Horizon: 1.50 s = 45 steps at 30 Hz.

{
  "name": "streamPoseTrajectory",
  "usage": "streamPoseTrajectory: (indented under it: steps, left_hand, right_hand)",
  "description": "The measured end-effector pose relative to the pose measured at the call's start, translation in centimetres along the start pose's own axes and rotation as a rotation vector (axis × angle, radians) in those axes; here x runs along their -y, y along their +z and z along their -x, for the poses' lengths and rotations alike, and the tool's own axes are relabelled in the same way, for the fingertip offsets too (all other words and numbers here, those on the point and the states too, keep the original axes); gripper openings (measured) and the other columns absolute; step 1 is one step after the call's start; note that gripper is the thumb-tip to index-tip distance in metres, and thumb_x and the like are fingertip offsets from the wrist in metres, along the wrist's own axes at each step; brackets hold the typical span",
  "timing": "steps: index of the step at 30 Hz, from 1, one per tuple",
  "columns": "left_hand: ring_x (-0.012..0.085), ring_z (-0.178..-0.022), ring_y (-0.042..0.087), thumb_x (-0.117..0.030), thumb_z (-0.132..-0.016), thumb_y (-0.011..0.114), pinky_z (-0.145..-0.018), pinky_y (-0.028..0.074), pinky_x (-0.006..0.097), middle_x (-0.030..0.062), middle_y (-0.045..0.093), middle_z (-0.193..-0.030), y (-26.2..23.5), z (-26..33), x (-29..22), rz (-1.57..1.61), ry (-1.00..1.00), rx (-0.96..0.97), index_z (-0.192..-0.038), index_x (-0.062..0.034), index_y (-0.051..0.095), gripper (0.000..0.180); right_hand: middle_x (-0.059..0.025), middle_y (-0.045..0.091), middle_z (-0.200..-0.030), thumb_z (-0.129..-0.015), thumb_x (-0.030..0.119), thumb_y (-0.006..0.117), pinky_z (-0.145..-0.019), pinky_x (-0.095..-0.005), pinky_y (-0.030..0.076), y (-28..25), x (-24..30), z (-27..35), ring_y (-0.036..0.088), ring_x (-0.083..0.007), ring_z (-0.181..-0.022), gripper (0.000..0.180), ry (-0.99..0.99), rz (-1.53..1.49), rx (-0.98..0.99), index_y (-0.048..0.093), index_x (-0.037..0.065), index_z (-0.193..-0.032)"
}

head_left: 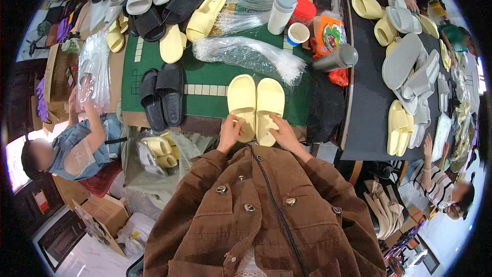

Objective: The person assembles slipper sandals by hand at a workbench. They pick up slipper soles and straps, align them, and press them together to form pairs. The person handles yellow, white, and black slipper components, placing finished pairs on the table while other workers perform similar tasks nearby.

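Yellow slippers want even steadying between left grip and right grip, both half-curled at their edges, hold unclear.

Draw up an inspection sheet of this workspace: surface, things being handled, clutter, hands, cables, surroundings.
Surface: green table, partly covered.
Things being handled: pair of yellow slippers, side by side at the near edge.
Clutter: black slippers, clear plastic bags, white bottle, paper cup, orange packet.
Hands: left hand at the left slipper, right hand at the right one; how firmly they hold cannot be told.
Cables: nothing seen.
Surroundings: dark table bearing grey and yellow slippers; person in denim at left, person in striped top at right.
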<state>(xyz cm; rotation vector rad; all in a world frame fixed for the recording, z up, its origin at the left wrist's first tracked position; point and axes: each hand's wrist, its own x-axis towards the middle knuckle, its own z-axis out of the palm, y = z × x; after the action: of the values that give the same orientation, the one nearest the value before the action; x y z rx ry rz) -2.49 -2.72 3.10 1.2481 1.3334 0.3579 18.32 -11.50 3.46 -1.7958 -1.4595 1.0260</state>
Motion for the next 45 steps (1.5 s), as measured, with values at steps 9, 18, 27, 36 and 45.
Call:
streamPoseTrajectory:
  steps: [9,18,27,36,45]
  left_hand:
    - [0.0067,-0.054,0.043,-0.017,-0.093,0.053,-0.048,0.035,0.020,0.0010,0.057,-0.069,1.9,-2.7,-0.4,0.711,-0.318,0.040,-0.100,-0.0023,0.058,0.017]
    - [0.0118,-0.068,0.051,-0.013,-0.091,0.055,-0.059,0.042,0.025,0.0031,0.057,-0.076,5.1,-3.4,-0.1,0.333,-0.134,-0.128,-0.092,0.0038,0.059,0.017]
    - [0.0091,-0.056,0.046,-0.008,-0.087,0.057,-0.051,0.038,0.024,0.0032,0.056,-0.074,5.1,-4.4,0.2,0.561,-0.208,-0.260,-0.090,0.0024,0.059,0.011]
    - [0.0110,-0.057,0.046,-0.002,-0.082,0.058,-0.052,0.036,0.026,0.0024,0.052,-0.067,5.4,-5.1,0.8,0.794,-0.227,-0.205,-0.076,-0.0014,0.053,0.007]
    - [0.0132,-0.061,0.049,0.001,-0.085,0.052,-0.054,0.039,0.026,0.0053,0.053,-0.071,5.4,-5.5,1.6,0.956,-0.248,-0.184,-0.081,0.0007,0.055,0.004]
  right_hand:
    - [-0.0229,0.046,-0.119,-0.078,0.020,0.056,-0.096,-0.0459,0.030,5.1,-0.6,-3.9,0.038,-0.0396,-0.115,0.046,0.003,0.326,0.106,0.044,-0.003,-0.116]
    - [-0.0275,0.037,-0.131,-0.079,0.023,0.052,-0.104,-0.0496,0.021,5.3,-1.2,-4.6,0.029,-0.0450,-0.123,0.057,0.199,0.144,0.180,0.036,-0.003,-0.128]
    - [-0.0289,0.041,-0.121,-0.079,0.031,0.057,-0.097,-0.0500,0.028,5.2,-0.5,-4.3,0.034,-0.0449,-0.116,0.055,0.147,0.248,0.128,0.043,-0.002,-0.121]
    - [-0.0292,0.034,-0.132,-0.081,0.029,0.061,-0.102,-0.0480,0.026,1.4,-0.1,-0.4,0.030,-0.0432,-0.124,0.063,-0.147,0.255,0.144,0.040,-0.003,-0.131]
    - [-0.0153,0.063,-0.100,-0.084,0.010,0.055,-0.083,-0.0374,0.046,-4.5,4.2,-7.6,0.058,-0.0329,-0.096,0.020,0.065,-0.080,-0.065,0.062,0.002,-0.101]
